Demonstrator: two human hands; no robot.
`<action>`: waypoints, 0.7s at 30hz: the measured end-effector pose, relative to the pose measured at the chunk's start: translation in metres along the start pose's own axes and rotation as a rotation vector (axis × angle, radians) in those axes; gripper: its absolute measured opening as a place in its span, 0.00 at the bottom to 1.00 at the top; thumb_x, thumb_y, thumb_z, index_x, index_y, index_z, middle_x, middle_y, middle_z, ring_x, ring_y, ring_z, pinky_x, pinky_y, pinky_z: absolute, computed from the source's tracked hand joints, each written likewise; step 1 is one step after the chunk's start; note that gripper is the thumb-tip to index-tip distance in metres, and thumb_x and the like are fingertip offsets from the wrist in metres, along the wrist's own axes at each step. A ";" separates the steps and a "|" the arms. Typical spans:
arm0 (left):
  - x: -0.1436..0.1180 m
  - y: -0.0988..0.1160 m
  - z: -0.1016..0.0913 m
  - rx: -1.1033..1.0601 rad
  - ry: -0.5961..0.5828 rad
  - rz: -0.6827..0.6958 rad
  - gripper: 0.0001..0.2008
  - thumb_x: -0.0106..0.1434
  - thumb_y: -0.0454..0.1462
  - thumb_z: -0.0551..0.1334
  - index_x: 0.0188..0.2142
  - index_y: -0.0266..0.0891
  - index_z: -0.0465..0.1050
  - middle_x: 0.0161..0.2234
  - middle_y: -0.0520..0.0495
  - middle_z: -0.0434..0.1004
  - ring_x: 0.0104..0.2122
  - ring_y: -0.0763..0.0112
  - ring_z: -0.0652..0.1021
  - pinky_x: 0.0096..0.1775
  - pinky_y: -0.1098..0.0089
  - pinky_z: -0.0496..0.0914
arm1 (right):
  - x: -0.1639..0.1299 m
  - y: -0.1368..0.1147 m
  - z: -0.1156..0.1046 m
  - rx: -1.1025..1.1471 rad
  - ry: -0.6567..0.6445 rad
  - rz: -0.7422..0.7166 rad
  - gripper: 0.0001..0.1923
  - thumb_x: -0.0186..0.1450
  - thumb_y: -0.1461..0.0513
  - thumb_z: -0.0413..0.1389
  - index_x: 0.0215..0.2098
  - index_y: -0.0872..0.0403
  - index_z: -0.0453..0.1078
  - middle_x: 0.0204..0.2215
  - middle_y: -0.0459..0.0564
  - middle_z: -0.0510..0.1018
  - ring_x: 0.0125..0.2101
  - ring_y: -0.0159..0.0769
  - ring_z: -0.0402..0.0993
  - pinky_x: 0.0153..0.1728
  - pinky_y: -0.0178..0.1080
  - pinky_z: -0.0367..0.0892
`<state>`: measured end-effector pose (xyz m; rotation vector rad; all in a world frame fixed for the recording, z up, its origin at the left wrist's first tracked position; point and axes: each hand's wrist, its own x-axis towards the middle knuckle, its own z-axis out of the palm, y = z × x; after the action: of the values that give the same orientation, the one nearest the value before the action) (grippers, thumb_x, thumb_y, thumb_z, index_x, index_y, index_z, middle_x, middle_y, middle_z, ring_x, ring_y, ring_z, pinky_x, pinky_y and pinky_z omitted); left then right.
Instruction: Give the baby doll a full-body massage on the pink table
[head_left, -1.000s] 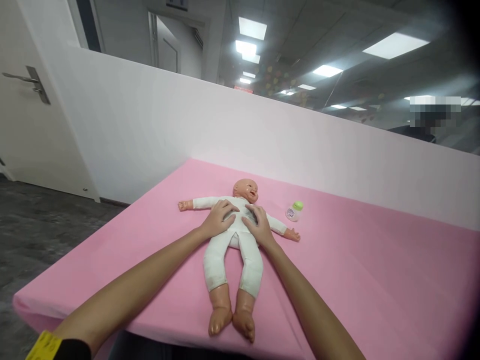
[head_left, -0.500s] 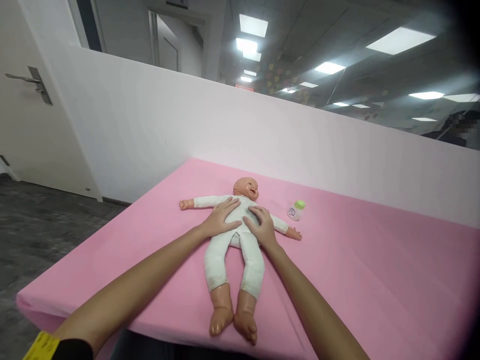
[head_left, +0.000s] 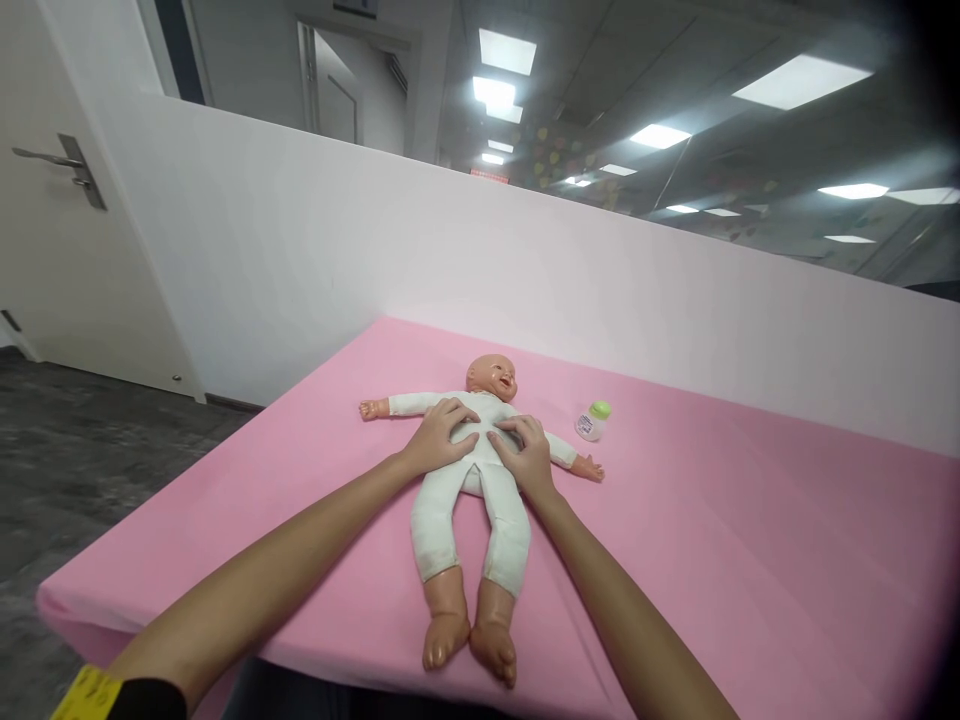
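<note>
A baby doll (head_left: 487, 456) with a white cloth body and plastic head, hands and feet lies face up, arms spread and feet toward me. On one side of its torso rests my left hand (head_left: 441, 436), fingers bent and thumb held apart. My right hand (head_left: 529, 456) lies on the other side of the torso in a like pose, its thumb pointing at the left one. Both hands are open on the cloth, grasping nothing. A small clear jar (head_left: 590, 427) with a green lid stands beyond the doll's arm on the right.
A pink sheet covers the table (head_left: 712, 540), which meets a low white wall (head_left: 600, 270) at the back. To the left are a door (head_left: 97, 260) with a metal handle and dark grey flooring (head_left: 67, 440). Ceiling lights show above the wall.
The fingers of both hands have drawn in and curled a little more on the doll's torso. The doll's legs have shifted very slightly. A person at the far right is no longer visible.
</note>
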<state>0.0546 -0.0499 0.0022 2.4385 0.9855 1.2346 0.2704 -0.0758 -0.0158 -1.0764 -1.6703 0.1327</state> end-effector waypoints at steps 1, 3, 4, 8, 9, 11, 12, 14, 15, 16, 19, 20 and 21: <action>0.000 0.001 0.000 -0.001 0.008 0.011 0.11 0.66 0.43 0.64 0.46 0.44 0.76 0.45 0.45 0.75 0.49 0.58 0.75 0.56 0.54 0.69 | -0.001 0.000 0.000 -0.002 -0.002 -0.004 0.09 0.66 0.53 0.63 0.39 0.48 0.78 0.40 0.53 0.78 0.46 0.47 0.74 0.51 0.53 0.73; -0.001 0.001 0.000 0.004 0.016 0.029 0.15 0.65 0.46 0.66 0.50 0.45 0.76 0.49 0.44 0.75 0.52 0.56 0.74 0.58 0.53 0.68 | -0.002 0.002 -0.001 0.002 -0.026 -0.027 0.12 0.66 0.52 0.64 0.44 0.48 0.78 0.45 0.54 0.78 0.51 0.48 0.73 0.55 0.55 0.71; -0.002 0.000 0.000 0.011 0.014 0.030 0.20 0.65 0.48 0.67 0.53 0.46 0.75 0.53 0.42 0.74 0.56 0.54 0.73 0.61 0.51 0.66 | -0.002 0.004 -0.002 0.006 -0.051 -0.040 0.16 0.65 0.52 0.64 0.49 0.48 0.77 0.50 0.55 0.77 0.54 0.50 0.72 0.58 0.56 0.69; -0.003 -0.008 0.004 0.009 -0.085 -0.048 0.39 0.62 0.57 0.68 0.68 0.48 0.65 0.70 0.39 0.60 0.70 0.45 0.59 0.69 0.43 0.56 | -0.001 0.017 -0.003 0.018 -0.207 -0.036 0.33 0.65 0.49 0.64 0.65 0.47 0.67 0.67 0.57 0.66 0.68 0.54 0.60 0.68 0.62 0.57; -0.003 -0.011 0.005 -0.005 -0.116 -0.068 0.41 0.62 0.58 0.67 0.69 0.47 0.64 0.71 0.39 0.58 0.71 0.44 0.57 0.69 0.43 0.55 | -0.001 0.019 -0.003 0.019 -0.240 -0.021 0.34 0.65 0.48 0.64 0.66 0.46 0.66 0.69 0.57 0.64 0.69 0.55 0.58 0.69 0.62 0.55; -0.002 -0.014 0.006 -0.038 -0.147 -0.077 0.39 0.63 0.57 0.67 0.68 0.46 0.65 0.71 0.39 0.60 0.71 0.46 0.59 0.69 0.44 0.56 | 0.000 0.020 -0.003 0.019 -0.269 0.003 0.33 0.65 0.48 0.64 0.65 0.47 0.67 0.68 0.57 0.65 0.69 0.55 0.58 0.69 0.62 0.55; -0.001 -0.015 0.006 -0.053 -0.144 -0.067 0.35 0.64 0.55 0.67 0.67 0.46 0.67 0.69 0.39 0.63 0.69 0.47 0.62 0.69 0.46 0.57 | 0.001 0.020 -0.003 0.020 -0.263 0.009 0.31 0.65 0.48 0.64 0.63 0.47 0.68 0.66 0.57 0.67 0.68 0.54 0.61 0.68 0.61 0.57; 0.001 -0.013 0.005 -0.068 -0.116 -0.040 0.27 0.67 0.49 0.65 0.62 0.45 0.71 0.63 0.41 0.71 0.65 0.51 0.68 0.67 0.49 0.61 | 0.003 0.016 -0.002 0.022 -0.227 0.013 0.26 0.65 0.49 0.64 0.58 0.48 0.71 0.59 0.57 0.73 0.63 0.52 0.66 0.65 0.59 0.61; 0.002 -0.011 0.004 -0.067 -0.097 -0.031 0.23 0.68 0.46 0.64 0.60 0.45 0.73 0.59 0.41 0.73 0.62 0.52 0.70 0.65 0.49 0.63 | 0.003 0.013 -0.001 0.021 -0.204 0.015 0.23 0.65 0.50 0.64 0.55 0.49 0.73 0.56 0.56 0.75 0.60 0.51 0.69 0.64 0.58 0.63; 0.002 -0.009 0.003 -0.063 -0.080 -0.027 0.19 0.68 0.44 0.62 0.57 0.45 0.75 0.55 0.42 0.75 0.59 0.54 0.72 0.64 0.50 0.65 | 0.003 0.011 -0.001 0.019 -0.185 0.018 0.20 0.65 0.50 0.63 0.52 0.49 0.73 0.53 0.55 0.76 0.58 0.51 0.70 0.62 0.57 0.65; 0.002 -0.004 0.001 -0.046 -0.039 -0.029 0.15 0.69 0.40 0.58 0.53 0.45 0.77 0.49 0.43 0.75 0.53 0.56 0.74 0.60 0.50 0.68 | 0.002 0.007 0.000 0.024 -0.153 0.026 0.15 0.67 0.51 0.61 0.49 0.48 0.74 0.50 0.55 0.77 0.55 0.50 0.71 0.60 0.57 0.67; 0.001 -0.004 0.001 -0.044 -0.031 -0.023 0.15 0.70 0.40 0.58 0.53 0.45 0.77 0.49 0.43 0.75 0.53 0.57 0.74 0.60 0.51 0.68 | 0.002 0.007 0.000 0.031 -0.151 0.026 0.16 0.67 0.51 0.61 0.50 0.48 0.74 0.52 0.55 0.76 0.57 0.50 0.71 0.61 0.57 0.66; 0.000 -0.004 0.001 -0.043 -0.026 -0.014 0.16 0.69 0.40 0.59 0.54 0.46 0.77 0.50 0.43 0.74 0.54 0.56 0.73 0.60 0.50 0.67 | 0.001 0.008 -0.001 0.039 -0.158 0.026 0.19 0.67 0.51 0.61 0.53 0.48 0.73 0.55 0.56 0.75 0.59 0.50 0.69 0.63 0.58 0.64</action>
<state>0.0538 -0.0463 -0.0006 2.4048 0.9573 1.2045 0.2755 -0.0708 -0.0197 -1.0816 -1.7870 0.2727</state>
